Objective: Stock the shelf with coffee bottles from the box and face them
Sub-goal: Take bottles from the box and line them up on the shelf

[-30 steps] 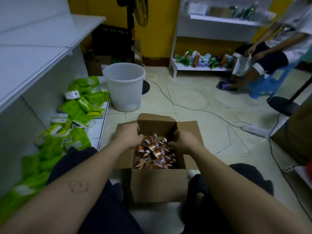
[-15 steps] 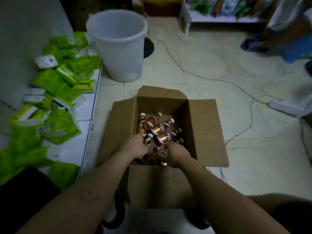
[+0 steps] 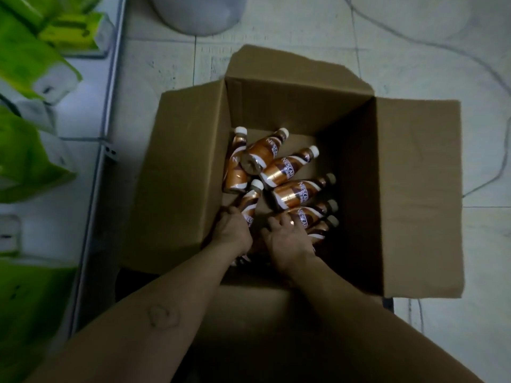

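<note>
An open cardboard box (image 3: 188,150) stands on the floor tiles in front of me. Several copper-brown coffee bottles (image 3: 279,170) with white caps lie loose on its bottom, caps pointing up and right. My left hand (image 3: 233,230) is down inside the box by its left wall, fingers wrapped around the lower part of a coffee bottle (image 3: 252,199) whose cap sticks out above the hand. My right hand (image 3: 286,240) is beside it, fingers curled over the base of another coffee bottle (image 3: 307,217). More bottles are hidden under both hands.
A white bucket (image 3: 199,15) stands just beyond the box. To the left, a low white shelf (image 3: 83,150) holds green packs (image 3: 25,150). Cables (image 3: 414,40) run over the floor tiles at right. The box's right flap (image 3: 420,194) lies folded out flat.
My head has tilted down and come closer to the box. Both hands went from the box's rim down among the bottles and closed on two of them.
</note>
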### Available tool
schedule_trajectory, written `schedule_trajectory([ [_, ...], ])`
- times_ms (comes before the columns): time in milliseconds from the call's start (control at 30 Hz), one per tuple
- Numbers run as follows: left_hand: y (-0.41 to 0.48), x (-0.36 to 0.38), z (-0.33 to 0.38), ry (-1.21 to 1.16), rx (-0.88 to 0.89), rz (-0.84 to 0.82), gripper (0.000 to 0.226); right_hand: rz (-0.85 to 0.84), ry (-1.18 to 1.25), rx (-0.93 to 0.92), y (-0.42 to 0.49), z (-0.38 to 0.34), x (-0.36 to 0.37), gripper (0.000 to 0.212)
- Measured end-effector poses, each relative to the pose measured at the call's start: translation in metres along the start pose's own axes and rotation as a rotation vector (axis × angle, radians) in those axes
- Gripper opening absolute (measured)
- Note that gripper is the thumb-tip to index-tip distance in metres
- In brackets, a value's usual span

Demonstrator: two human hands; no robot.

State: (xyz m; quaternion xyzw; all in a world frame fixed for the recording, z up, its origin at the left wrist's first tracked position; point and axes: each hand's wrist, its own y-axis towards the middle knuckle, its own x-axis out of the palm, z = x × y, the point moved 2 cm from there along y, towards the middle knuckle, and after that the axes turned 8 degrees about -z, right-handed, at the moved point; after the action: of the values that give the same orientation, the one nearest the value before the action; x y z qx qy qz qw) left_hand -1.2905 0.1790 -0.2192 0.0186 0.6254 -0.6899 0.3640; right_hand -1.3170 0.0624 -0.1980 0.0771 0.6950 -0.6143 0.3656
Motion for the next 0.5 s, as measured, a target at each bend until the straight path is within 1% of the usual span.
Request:
schedule_trajectory([
  [67,0.010,0.004,0.000,0.006,0.012,0.020,0.081,-0.012,-0.085,-0.013,0.006,-0.004,0.002,0.062],
  [167,0.017,0.008,0.000,-0.003,0.023,0.075,0.074,-0.049,-0.118,-0.023,0.015,-0.007,0.006,0.072],
  [233,0.016,0.007,0.001,-0.015,0.014,0.098,0.075,-0.070,-0.123,-0.023,0.017,-0.005,0.008,0.075],
  [300,0.008,0.003,0.002,-0.060,-0.001,0.087,0.079,-0.077,-0.127,-0.007,0.014,-0.003,0.007,0.074],
  [400,-0.018,-0.010,0.004,-0.136,0.023,0.077,0.082,-0.027,-0.112,0.068,-0.005,0.004,-0.003,0.070],
  [500,-0.062,-0.026,0.007,-0.187,0.115,0.143,0.078,0.046,-0.092,0.146,-0.038,0.015,-0.021,0.068],
])
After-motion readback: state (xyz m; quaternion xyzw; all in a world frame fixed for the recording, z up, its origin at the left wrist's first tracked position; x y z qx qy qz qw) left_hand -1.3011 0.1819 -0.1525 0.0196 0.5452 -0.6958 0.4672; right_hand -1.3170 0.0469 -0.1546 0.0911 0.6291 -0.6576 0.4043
